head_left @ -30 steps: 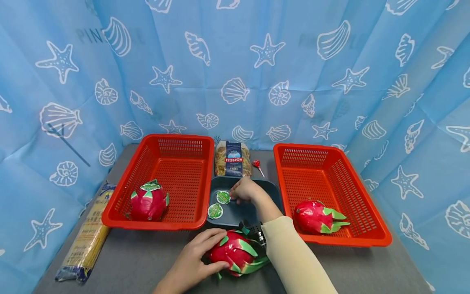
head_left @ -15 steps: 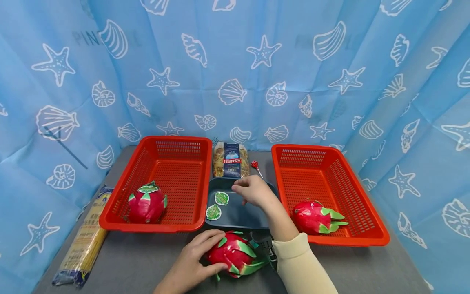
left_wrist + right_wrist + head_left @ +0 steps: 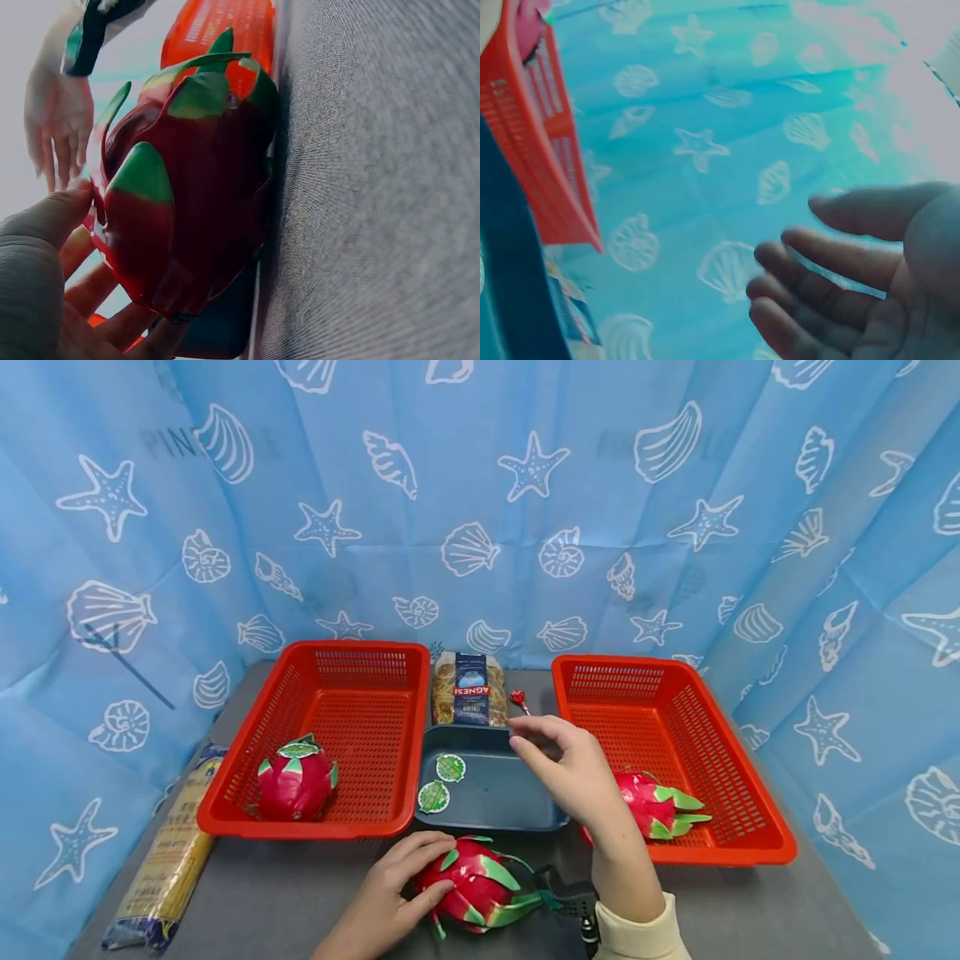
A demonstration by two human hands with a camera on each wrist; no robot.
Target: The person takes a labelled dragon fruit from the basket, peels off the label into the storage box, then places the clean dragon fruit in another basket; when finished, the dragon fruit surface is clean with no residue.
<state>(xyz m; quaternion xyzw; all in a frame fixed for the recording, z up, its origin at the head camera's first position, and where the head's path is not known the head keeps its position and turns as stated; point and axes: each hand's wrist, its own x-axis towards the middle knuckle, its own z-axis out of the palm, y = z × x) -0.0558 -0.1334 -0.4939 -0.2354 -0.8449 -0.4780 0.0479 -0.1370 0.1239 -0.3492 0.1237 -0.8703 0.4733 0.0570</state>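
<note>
My left hand (image 3: 393, 885) holds a red dragon fruit (image 3: 476, 889) with green scales on the grey table. In the left wrist view its thumb and fingers curl round the lower end of that dragon fruit (image 3: 187, 195). My right hand (image 3: 573, 768) hovers at the right end of a dark tray (image 3: 487, 789), with nothing between its relaxed fingers. The right wrist view shows this hand (image 3: 840, 277) loosely spread against the curtain. Two round green-and-white stickers (image 3: 451, 767) lie at the tray's left end.
A left red basket (image 3: 311, 827) holds a stickered dragon fruit (image 3: 296, 785). Another dragon fruit (image 3: 652, 806) lies in the right red basket (image 3: 757, 856). Behind the tray are an Agnesi pasta bag (image 3: 470, 689) and a lollipop (image 3: 519, 699). A spaghetti pack (image 3: 168, 860) lies far left.
My right hand has lifted off the tray beside the upper sticker and moved right, its fingers opening out. My left hand stays on the dragon fruit. The head view shifts slightly.
</note>
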